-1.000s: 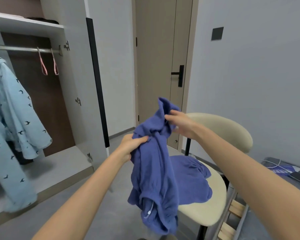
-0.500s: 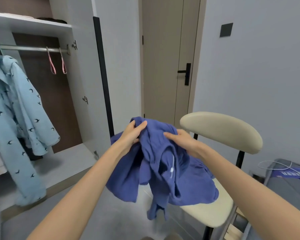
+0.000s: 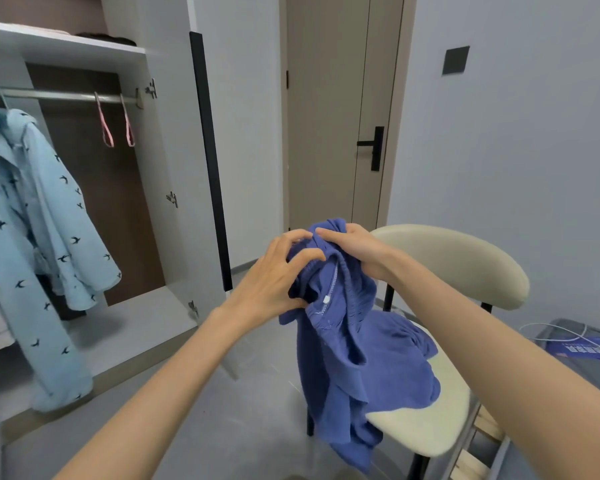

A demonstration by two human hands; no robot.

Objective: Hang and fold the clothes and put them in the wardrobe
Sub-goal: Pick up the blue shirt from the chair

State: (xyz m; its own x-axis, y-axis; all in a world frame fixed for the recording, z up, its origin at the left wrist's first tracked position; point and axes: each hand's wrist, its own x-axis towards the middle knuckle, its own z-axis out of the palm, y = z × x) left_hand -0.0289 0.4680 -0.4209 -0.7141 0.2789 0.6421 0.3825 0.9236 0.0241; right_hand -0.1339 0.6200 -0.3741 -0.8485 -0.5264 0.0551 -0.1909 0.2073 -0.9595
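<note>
Gripping the bunched top edge of the blue garment (image 3: 354,341) with both hands: left hand (image 3: 274,275) curled into the fabric, right hand (image 3: 354,249) pinching it just beside (probably finding the waistband to straighten for folding). Held high so the rest hangs free, lower part draped on the chair (image 3: 458,261) seat. Left: open wardrobe (image 3: 174,168), two pink hangers (image 3: 108,126) spare on the rail (image 3: 66,95), light-blue shirt (image 3: 39,237) hung.

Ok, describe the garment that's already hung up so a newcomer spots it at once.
Look in the open wardrobe, along the metal rail to its left end. The light blue shirt hanging there has small dark birds printed on it, unlike the plain darker blue garment over by the chair.
</note>
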